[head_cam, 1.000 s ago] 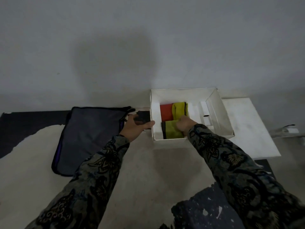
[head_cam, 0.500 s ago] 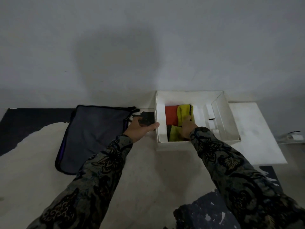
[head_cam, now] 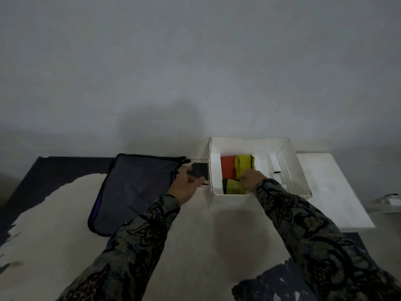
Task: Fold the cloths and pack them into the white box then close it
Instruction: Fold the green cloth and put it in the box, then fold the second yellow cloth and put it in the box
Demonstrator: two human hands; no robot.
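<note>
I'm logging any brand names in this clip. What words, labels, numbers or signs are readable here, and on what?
None can be read.
white box: plain walls, no print visible.
white lid beside it: blank.
grey pouch: no label visible.
folded cloths, orange and yellow: no tags visible.
small white item at the right edge: too small and dim to tell.

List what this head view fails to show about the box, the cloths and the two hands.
- Right hand: its fingertips lie against the yellow cloths, so whether it pinches or only presses is unclear.
- Near yellow cloth: partly hidden by that hand and the white box front wall.
- Orange cloth: its lower part lies behind the yellow ones.
- Left hand: touches a dark object too dim to identify.
- Lid: the dim light hides any hinge.
</note>
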